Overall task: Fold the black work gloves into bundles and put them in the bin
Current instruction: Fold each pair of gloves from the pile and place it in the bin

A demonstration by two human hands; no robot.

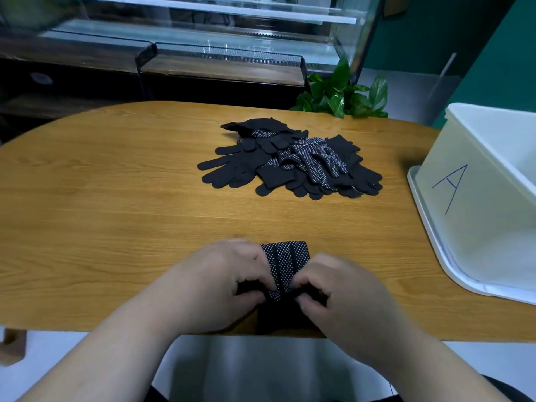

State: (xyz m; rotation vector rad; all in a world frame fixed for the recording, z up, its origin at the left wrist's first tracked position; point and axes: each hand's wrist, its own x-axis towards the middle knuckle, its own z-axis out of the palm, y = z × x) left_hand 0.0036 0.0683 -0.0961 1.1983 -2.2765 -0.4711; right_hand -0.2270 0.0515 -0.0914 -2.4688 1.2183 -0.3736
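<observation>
A folded black glove bundle [285,261] with white dots lies at the near edge of the wooden table [116,198]. My left hand [229,280] grips its left side with curled fingers. My right hand [336,288] pinches its right side, thumb and fingers curled on the fabric. The bundle's near part is hidden under both hands. A pile of loose black work gloves [290,161] sits in the middle of the table, beyond the bundle. The white bin [487,198], marked with a blue letter A, stands tilted at the table's right end.
A green potted plant [345,94] rises behind the table's far edge. Beyond it stand a dark shelf unit and a glass case [203,39]. The bin rests on a white lid or tray [435,242] at the right.
</observation>
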